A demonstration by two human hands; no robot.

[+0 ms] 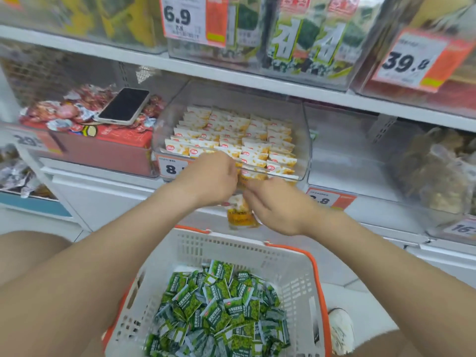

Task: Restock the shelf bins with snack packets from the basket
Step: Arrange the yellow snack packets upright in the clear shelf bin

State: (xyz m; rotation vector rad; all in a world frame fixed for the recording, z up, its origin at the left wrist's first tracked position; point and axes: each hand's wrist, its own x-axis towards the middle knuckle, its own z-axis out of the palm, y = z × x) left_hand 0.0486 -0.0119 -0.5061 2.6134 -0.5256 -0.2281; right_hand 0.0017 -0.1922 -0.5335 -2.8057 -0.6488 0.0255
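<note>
Snack packets (240, 213) printed yellow and white hung in a small glossy clump just below the front lip of the clear bin (304, 140) on the middle shelf. The right hand (275, 207) gripped them from the side, fingers curled round the clump. The left hand (213, 176) met it from the other side at the bin's front edge, knuckles up and fingers bent under out of sight, so whether it held anything could not be told. Inside the rigid, transparent bin, matching packets (231, 140) stood in neat overlapping rows. Below both forearms sat the basket (231, 243), white perforated plastic with orange handles, heaped with crinkled green packets (219, 310). In the bin to the left, a dark-screened phone (125, 105) lay tilted on red wrapped snacks (51, 112). Orange-and-white price tags (412, 60) hung on the bin fronts.
</note>
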